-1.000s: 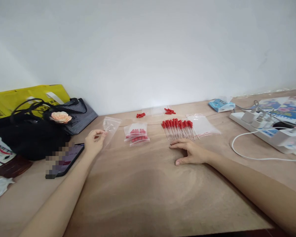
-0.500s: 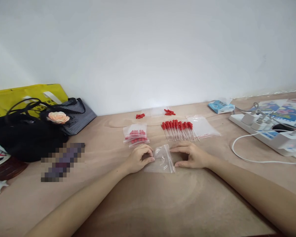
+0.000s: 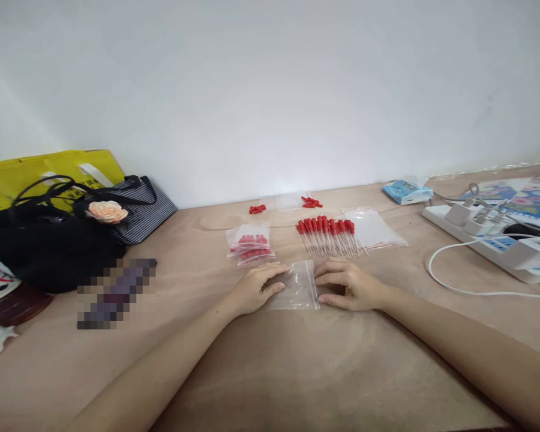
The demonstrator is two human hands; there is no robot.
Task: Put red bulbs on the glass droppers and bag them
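A clear zip-lock bag [image 3: 299,291] lies flat on the table between my hands, its zip edge toward the right. My left hand [image 3: 260,289] rests on the bag's left side, fingers stretched out and thumb apart. At the zip edge is my right hand [image 3: 348,285], thumb and fingers spread, the tips touching or close to the plastic. Just beyond, a row of droppers [image 3: 326,231] with red bulbs and thin clear tubes lies side by side. Filled zip-lock bags [image 3: 253,246] with red bulbs inside are stacked beyond my left hand.
Flat zip-lock bags [image 3: 378,228] lie right of the droppers. Loose red bulbs [image 3: 312,202] sit near the wall, with more red bulbs [image 3: 257,209] to their left. A power strip [image 3: 490,246] with a white cable stands right; a black bag [image 3: 63,252] stands left.
My left fingers have straightened from a curled pose and reach farther over the bag. My right hand has shifted slightly, still at the zip edge. The view has moved a little.
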